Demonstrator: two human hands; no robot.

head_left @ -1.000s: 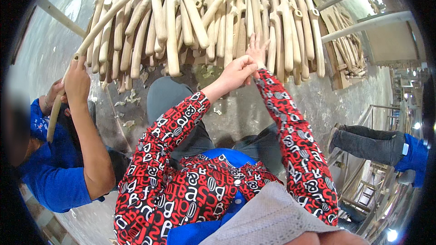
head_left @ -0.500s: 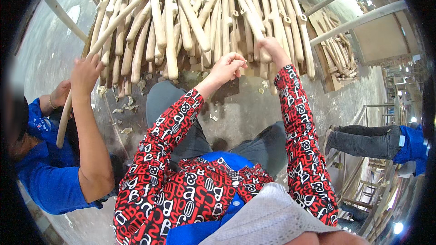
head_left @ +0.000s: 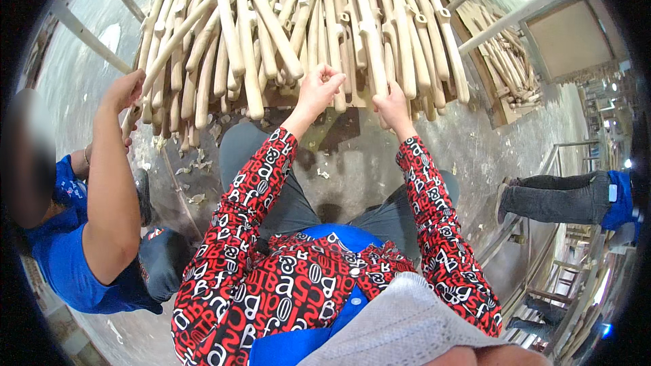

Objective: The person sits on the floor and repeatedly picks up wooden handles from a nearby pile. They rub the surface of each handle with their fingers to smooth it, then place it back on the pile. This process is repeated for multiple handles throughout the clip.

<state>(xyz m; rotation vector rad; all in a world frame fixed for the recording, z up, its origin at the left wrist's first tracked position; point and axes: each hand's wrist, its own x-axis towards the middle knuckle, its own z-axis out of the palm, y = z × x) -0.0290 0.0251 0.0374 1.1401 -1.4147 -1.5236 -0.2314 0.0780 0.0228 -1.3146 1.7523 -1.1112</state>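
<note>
Under the fingers of my right hand [head_left: 393, 107] is the rounded near end of a pale wooden pole [head_left: 368, 34], which lies lengthwise on the pile. That hand is closed around it. To its left, my left hand [head_left: 319, 89] is held with fingers curled and pinched at the pile's near edge. Whatever the left fingers hold, if anything, is too small to make out. The pile of wooden poles [head_left: 254, 88] fans away from me, several of them with knobs or slots along their length.
A co-worker in a blue shirt [head_left: 64, 257] sits close on my left, hands at a pole. Wood shavings [head_left: 196, 163] litter the floor. A second stack of poles [head_left: 498, 61] lies at the far right beyond a rail [head_left: 522, 13]. Another person's legs [head_left: 556, 200] show at right.
My right hand has come nearer to me, and the pole it grips now reaches closer. My left hand has shifted slightly left. The co-worker's pole no longer slants down toward their lap.
</note>
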